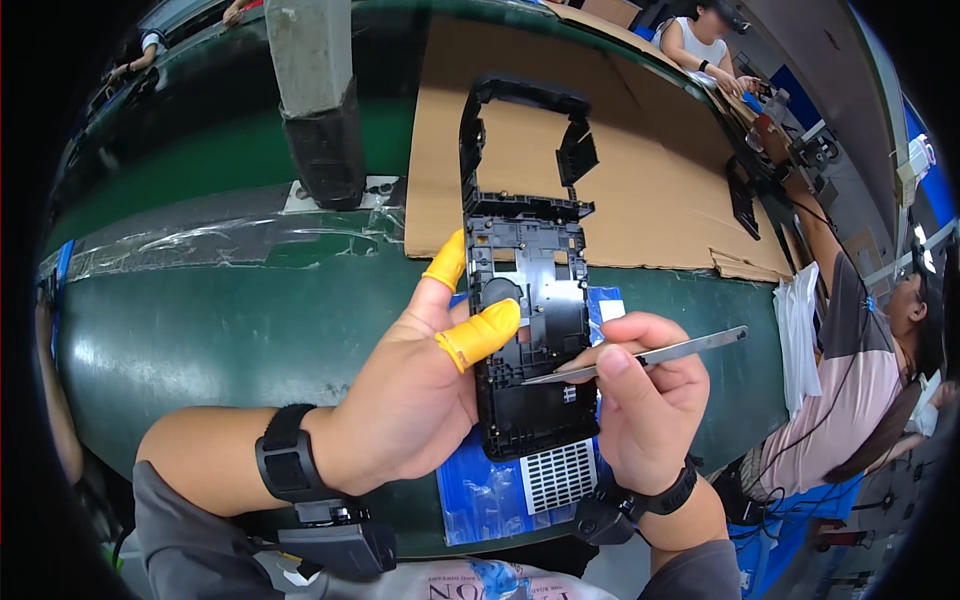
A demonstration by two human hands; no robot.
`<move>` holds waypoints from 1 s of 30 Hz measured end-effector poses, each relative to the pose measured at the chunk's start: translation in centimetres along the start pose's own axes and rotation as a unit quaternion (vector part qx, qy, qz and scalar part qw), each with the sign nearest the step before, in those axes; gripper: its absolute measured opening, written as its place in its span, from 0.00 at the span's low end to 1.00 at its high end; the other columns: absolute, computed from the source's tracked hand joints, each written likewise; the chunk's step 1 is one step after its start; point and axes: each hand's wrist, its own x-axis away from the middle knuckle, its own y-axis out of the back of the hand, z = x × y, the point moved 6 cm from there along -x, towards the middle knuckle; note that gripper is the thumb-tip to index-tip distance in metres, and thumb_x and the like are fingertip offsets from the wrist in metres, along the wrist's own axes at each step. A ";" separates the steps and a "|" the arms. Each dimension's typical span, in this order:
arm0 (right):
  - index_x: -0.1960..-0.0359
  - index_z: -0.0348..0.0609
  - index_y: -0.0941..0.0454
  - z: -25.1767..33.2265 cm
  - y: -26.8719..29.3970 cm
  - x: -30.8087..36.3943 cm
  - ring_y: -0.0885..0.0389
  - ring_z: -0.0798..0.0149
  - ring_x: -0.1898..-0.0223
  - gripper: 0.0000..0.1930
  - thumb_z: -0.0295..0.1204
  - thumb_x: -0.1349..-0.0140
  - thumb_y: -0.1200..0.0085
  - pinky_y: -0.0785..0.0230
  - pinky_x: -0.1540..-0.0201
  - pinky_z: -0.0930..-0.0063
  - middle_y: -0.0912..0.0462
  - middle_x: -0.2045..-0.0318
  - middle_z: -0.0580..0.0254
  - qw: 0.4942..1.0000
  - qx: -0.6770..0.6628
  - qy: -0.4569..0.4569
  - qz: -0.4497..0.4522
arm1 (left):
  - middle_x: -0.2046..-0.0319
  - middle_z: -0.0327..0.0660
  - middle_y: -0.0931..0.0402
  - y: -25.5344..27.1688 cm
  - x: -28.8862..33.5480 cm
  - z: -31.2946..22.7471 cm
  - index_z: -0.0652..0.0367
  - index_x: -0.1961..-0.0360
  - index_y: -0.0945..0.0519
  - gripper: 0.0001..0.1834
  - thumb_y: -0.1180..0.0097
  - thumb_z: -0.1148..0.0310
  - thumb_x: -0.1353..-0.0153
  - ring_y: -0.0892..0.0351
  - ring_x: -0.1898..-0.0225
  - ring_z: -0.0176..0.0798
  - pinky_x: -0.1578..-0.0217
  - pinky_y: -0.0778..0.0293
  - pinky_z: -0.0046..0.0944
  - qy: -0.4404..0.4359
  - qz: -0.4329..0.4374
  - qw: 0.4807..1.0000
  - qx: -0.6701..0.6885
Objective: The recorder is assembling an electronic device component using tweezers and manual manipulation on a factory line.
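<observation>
Where cardboard sheet (640,180) ends, green conveyor (220,310) (co-workers (860,360) beyond).

Blue bag (480,490) — mostly hidden under black frame (528,330).

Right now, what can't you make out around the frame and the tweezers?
Head view only:
- Tweezers: the tips lie against the black frame; anything pinched is too small to tell.
- Frame's back: faces away.
- Its left edge: hidden by the left hand and its yellow finger cots.
- Blue bag: mostly hidden by the frame and the right hand.
</observation>
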 end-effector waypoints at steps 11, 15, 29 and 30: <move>0.62 0.32 0.33 -0.3 0.3 -0.1 0.25 0.72 0.71 0.10 0.17 0.48 0.53 0.33 0.65 0.82 0.23 0.73 0.57 1.000 0.004 0.008 0.011 | 0.50 0.39 0.40 -0.2 -0.1 0.1 0.46 0.42 0.52 0.29 0.57 0.72 0.44 0.36 0.52 0.35 0.53 0.36 0.38 -0.014 0.024 1.000 0.002; 0.62 0.31 0.33 -0.3 0.2 -0.2 0.25 0.72 0.71 0.10 0.17 0.48 0.53 0.33 0.66 0.83 0.23 0.74 0.58 0.999 0.030 0.006 0.015 | 0.50 0.40 0.40 -0.2 0.0 0.0 0.46 0.42 0.53 0.30 0.57 0.71 0.44 0.36 0.52 0.36 0.53 0.36 0.38 -0.020 0.003 1.000 -0.010; 0.62 0.31 0.33 -0.2 0.9 -0.4 0.27 0.75 0.74 0.11 0.18 0.49 0.51 0.36 0.72 0.85 0.23 0.74 0.59 1.000 -0.007 0.010 0.002 | 0.49 0.42 0.42 -0.4 -0.1 -0.3 0.48 0.41 0.57 0.45 0.55 0.89 0.59 0.38 0.49 0.39 0.53 0.35 0.38 -0.061 0.030 0.994 -0.090; 0.62 0.31 0.33 -0.4 1.2 -0.4 0.28 0.76 0.76 0.12 0.19 0.49 0.51 0.37 0.74 0.87 0.23 0.74 0.59 1.000 -0.029 -0.005 -0.002 | 0.49 0.42 0.43 -0.3 -0.3 -0.6 0.50 0.41 0.58 0.46 0.58 0.92 0.62 0.38 0.50 0.38 0.54 0.35 0.37 -0.065 0.020 0.994 -0.080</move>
